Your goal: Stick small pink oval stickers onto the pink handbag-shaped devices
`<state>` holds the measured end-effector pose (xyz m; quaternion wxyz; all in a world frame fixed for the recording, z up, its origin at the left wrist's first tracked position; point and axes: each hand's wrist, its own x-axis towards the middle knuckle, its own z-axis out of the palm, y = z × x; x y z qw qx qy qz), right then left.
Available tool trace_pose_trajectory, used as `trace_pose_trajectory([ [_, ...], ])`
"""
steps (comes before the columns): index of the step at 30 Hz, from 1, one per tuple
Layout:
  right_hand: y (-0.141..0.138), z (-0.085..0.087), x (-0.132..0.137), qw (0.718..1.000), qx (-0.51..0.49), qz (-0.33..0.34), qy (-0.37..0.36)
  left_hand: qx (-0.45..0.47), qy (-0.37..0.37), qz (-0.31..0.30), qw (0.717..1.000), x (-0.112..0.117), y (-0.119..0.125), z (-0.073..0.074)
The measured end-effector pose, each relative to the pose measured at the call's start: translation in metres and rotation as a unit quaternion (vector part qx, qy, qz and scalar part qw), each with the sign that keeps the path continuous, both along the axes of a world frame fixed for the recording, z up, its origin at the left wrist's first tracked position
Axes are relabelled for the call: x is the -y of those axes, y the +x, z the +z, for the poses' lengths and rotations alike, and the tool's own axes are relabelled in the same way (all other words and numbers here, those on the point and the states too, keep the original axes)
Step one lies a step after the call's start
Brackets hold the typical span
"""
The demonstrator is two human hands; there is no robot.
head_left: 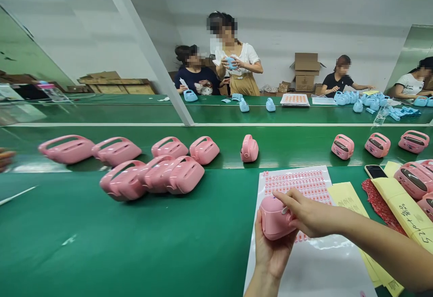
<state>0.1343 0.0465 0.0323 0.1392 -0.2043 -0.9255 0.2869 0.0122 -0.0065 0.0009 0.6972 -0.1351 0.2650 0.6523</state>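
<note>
My left hand (270,254) cradles a pink plastic handled device (274,218) from below, just above a white sheet of small pink-and-white stickers (297,188). My right hand (309,213) reaches in from the right, its fingertips pinching a small pale piece against the device's side. That piece is too small to identify. Several matching pink devices (182,175) stand on the green conveyor belt (101,238) to my left, and more (414,180) lie at the right, near yellow paper booklets (402,209).
A phone (375,171) lies on a red patterned cloth (380,202). Beyond a raised green belt with more pink devices, a metal rail (145,49) crosses the view. Several co-workers (237,62) at a farther green bench handle blue devices near cardboard boxes (304,71).
</note>
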Motion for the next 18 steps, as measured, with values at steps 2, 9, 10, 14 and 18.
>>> trace_pose_trajectory([
  [2, 0.0, -0.001, -0.003, 1.0, 0.011, 0.0, 0.0, 0.0, 0.0, -0.001, 1.0, -0.002, 0.0, -0.003],
  [9, 0.001, 0.0, -0.008, 0.999, 0.035, 0.004, -0.008, 0.014, -0.016, -0.012, 1.0, -0.005, 0.003, -0.011],
  [10, 0.001, 0.0, -0.008, 0.999, 0.038, 0.003, -0.009, 0.013, -0.02, -0.011, 1.0, -0.005, 0.003, -0.011],
  [14, 0.004, -0.004, -0.008, 1.0, 0.007, -0.003, 0.027, 0.019, -0.029, -0.007, 0.999, -0.006, 0.003, -0.009],
  [18, 0.009, -0.015, -0.006, 0.981, -0.106, -0.064, 0.147, 0.012, -0.027, 0.019, 0.999, -0.007, 0.0, -0.007],
])
